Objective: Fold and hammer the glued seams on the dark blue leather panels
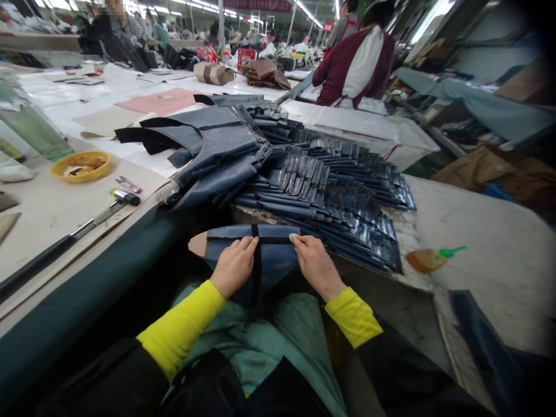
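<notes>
A blue leather piece (278,265) with black strips crossing on it and a tan tip at its left end lies over my lap, just below the table edge. With fingers pressed together, my left hand (234,265) grips it where the strips cross. My right hand (318,263) pinches its right end, at the end of the long strip; something small and whitish shows by the fingertips. What lies under the piece is hidden. Right behind it, a large pile of blue leather pieces (304,179) fans out in overlapping rows on the table.
To the left on the table are a yellow dish (81,167), a hammer-like tool (125,197) and pink-handled snips (128,185). An orange bottle with a green nozzle (428,259) lies at right. Another person (356,63) sits beyond the pile, back turned.
</notes>
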A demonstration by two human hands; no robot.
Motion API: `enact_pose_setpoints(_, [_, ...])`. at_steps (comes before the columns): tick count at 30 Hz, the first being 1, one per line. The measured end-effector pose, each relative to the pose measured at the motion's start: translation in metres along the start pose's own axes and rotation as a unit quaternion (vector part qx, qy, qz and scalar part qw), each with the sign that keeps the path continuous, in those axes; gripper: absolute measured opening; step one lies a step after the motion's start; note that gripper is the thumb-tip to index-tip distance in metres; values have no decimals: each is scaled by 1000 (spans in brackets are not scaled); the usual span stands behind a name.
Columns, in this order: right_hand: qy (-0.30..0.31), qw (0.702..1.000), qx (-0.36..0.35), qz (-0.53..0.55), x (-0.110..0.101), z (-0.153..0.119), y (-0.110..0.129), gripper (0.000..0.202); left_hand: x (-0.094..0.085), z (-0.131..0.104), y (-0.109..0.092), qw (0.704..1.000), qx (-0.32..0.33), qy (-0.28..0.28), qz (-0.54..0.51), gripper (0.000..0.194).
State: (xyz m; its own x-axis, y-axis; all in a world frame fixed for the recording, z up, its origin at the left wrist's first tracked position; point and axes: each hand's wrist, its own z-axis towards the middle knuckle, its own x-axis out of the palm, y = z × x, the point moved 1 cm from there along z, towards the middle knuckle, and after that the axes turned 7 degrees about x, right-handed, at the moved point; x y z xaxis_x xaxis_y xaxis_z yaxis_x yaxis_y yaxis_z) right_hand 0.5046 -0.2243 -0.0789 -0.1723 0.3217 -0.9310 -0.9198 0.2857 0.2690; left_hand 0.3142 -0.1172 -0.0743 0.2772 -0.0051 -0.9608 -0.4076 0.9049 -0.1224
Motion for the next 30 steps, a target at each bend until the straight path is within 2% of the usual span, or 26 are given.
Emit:
enact_pose_setpoints(4, [1,1000,4,16,-5,1,-13,35,2,0,1,1000,-3,-3,2,41])
enact_pose_setpoints(7, [29,998,-3,48,-10,9,-11,32,2,-2,2,1000,1,-2,5,42])
enact_pose_setpoints(13, [99,982,-69,148,-14,24,27,31,-6,-4,0,999,18,22,20,42])
enact_pose_setpoints(18, [137,977,-93,137,-2,34,51,30,-16,0,0,997,37,53,37,39])
enact_pose_setpoints(24, [113,984,-93,101,8,30,61,30,-19,-2,7,996,47,71,14,36])
enact_pose_setpoints(30, [34,995,-77,54,16,11,77,38,-13,-12,9,998,44,50,13,46])
